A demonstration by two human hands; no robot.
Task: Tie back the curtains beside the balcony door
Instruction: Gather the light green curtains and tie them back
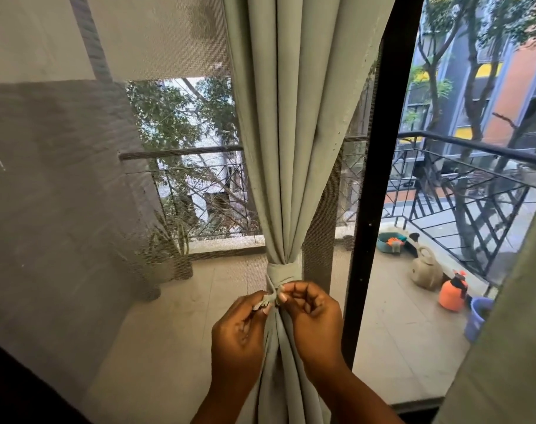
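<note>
A pale green curtain [294, 133] hangs in the middle, gathered into a narrow bundle. A matching fabric tie-back band [283, 272] is wrapped around the bundle at its waist. Just below the band, my left hand [242, 328] pinches one loose end of the tie-back between thumb and fingers. My right hand [312, 313] pinches the other end, and the two sets of fingertips meet in front of the curtain. A second green curtain [505, 316] hangs at the far right edge, loose.
The black door frame [374, 185] stands right of the curtain, with the balcony open beyond it. A mesh screen [77, 194] covers the left side. On the balcony floor are a beige watering can [426, 269], an orange sprayer [452, 293], a blue bucket [478, 316] and potted plants [178, 255].
</note>
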